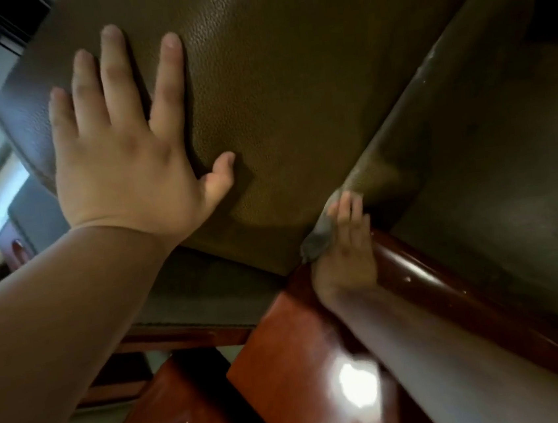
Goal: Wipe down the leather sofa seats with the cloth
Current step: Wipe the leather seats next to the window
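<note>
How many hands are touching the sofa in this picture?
2. The left hand lies flat with spread fingers on the leather seat cushion. The right hand presses a grey cloth into the gap between cushion and wooden armrest.

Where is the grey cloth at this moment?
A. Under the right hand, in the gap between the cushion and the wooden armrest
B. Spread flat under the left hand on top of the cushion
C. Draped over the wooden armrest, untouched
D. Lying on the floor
A: the grey cloth shows beside the right hand, wedged between the leather cushion and the wooden armrest; the left hand lies bare and flat on the cushion.
</note>
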